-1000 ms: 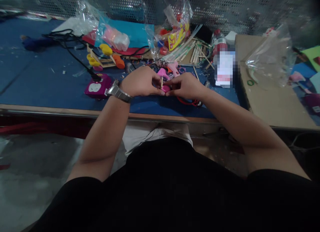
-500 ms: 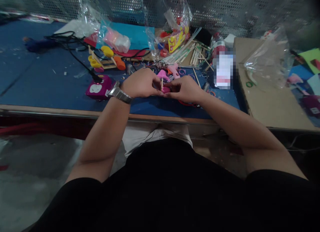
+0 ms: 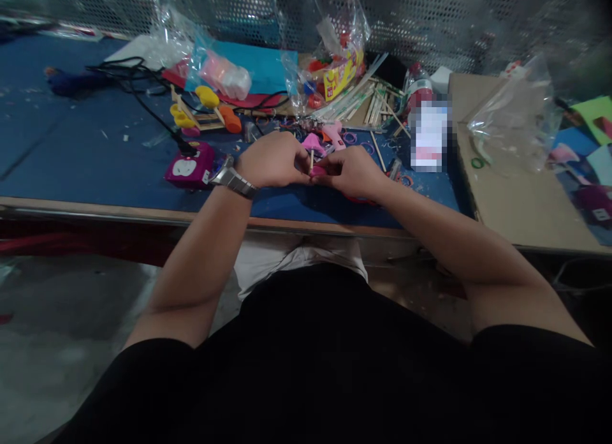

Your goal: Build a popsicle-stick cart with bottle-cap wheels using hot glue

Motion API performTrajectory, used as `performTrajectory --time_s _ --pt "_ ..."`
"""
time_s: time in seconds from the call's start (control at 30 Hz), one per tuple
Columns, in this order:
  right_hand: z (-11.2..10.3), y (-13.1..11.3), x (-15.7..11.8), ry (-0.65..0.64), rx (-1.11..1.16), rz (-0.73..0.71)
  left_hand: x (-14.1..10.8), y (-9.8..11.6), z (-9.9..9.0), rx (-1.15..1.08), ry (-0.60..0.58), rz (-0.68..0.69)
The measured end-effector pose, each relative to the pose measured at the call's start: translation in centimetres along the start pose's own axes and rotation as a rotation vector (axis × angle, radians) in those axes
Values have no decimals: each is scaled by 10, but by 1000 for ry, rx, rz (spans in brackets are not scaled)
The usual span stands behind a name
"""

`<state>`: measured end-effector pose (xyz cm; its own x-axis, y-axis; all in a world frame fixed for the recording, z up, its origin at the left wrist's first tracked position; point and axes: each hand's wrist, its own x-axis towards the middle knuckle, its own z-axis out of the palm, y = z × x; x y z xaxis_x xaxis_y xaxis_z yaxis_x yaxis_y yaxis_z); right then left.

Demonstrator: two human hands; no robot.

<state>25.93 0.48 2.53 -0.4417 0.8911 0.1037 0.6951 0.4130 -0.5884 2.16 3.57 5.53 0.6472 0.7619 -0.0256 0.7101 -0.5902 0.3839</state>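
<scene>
My left hand (image 3: 275,160), with a metal watch at the wrist, and my right hand (image 3: 359,172) meet near the table's front edge. Their fingertips pinch a small pink clay-like lump (image 3: 317,170) from both sides. A short wooden stick (image 3: 312,159) rises from the lump, close to my left fingers. At its upper end shows a brighter pink shape (image 3: 313,143); whether the two are joined I cannot tell. Behind the fingers lies a light pink glue gun (image 3: 333,135). Under my right hand a red object (image 3: 356,199) is mostly hidden.
A purple power socket (image 3: 191,166) with a black cable sits left of my hands. Behind it stands a stick model (image 3: 205,120) with yellow and orange lumps. Wooden sticks (image 3: 377,106), a bottle (image 3: 419,87), a blurred-out phone-like object (image 3: 429,138) and cardboard (image 3: 521,205) lie rightward.
My fingers have shifted slightly around the pink lump, and more of it is covered now. The whole view has moved very little; both hands keep their place.
</scene>
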Motion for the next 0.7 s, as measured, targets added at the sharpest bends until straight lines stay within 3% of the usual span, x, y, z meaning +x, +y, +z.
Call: performTrajectory --time_s 0.17,0.4,0.7 --pt "-10 3 5 -58 86 4 -2 2 -1 -17 -11 -45" --pt "-11 6 28 -278 397 353 -4 6 -6 -25 -49 13" --pt "-12 7 36 -406 426 383 -2 5 -2 -9 -14 -12"
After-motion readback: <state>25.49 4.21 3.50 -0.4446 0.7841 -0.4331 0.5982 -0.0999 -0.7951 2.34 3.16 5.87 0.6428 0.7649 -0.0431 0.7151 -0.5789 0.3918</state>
